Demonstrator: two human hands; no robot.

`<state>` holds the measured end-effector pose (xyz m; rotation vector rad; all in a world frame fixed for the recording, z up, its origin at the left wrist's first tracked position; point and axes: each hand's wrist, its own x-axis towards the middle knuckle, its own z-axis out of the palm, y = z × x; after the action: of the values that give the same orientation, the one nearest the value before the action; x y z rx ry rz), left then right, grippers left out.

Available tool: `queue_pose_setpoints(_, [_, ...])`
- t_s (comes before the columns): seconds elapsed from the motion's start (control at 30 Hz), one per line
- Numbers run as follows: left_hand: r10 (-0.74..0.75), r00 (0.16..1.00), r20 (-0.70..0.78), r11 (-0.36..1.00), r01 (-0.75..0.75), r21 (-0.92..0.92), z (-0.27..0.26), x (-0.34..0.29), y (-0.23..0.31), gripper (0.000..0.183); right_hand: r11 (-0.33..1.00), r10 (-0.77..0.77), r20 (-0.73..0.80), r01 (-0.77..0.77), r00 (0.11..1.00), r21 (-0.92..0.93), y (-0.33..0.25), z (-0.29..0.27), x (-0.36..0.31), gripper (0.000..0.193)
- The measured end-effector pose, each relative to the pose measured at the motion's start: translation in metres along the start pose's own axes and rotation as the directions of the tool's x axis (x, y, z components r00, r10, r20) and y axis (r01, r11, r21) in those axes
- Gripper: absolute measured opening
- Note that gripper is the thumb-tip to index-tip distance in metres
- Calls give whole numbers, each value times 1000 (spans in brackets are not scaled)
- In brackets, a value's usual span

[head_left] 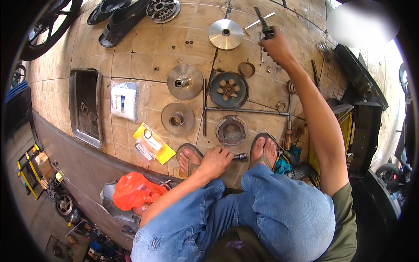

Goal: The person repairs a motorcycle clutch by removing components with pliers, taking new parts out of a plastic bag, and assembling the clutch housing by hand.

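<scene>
My right hand (276,47) reaches out to the far right, fingers closed round a long dark tool (264,27); its exact kind is unclear. My left hand (217,160) is low between my sandalled feet, closed on a short black cylindrical piece (240,156) that looks like a socket. Just beyond it lies a round clutch shoe plate (231,130). A T-handle wrench (244,111) lies between that plate and a dark clutch bell (228,90). Two metal pulley discs with hubs, one far (185,82) and one near (177,118), sit to the left. A shiny conical disc (225,34) lies farther off, left of my right hand.
A metal tray (86,107) lies at the left, beside a clear plastic packet (124,100) and a yellow package (152,143). A red plastic bag (137,190) is by my left forearm. Black sandals (123,25) lie at the far left. A wooden-handled screwdriver (288,138) lies near my right foot.
</scene>
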<state>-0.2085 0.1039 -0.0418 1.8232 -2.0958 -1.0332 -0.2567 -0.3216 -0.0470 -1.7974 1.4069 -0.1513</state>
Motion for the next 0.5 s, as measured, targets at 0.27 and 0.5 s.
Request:
queue_pose_setpoints(0.27, [-2, 986, -167, 971, -38, -236, -19, 0, -10, 23, 983, -163, -132, 172, 978, 66, 19, -19, 50, 48])
queue_pose_setpoints(0.5, [-103, 955, -279, 929, -8, -371, -49, 0, -21, 17, 909, -382, -159, 340, 910, -240, -50, 8, 95, 50])
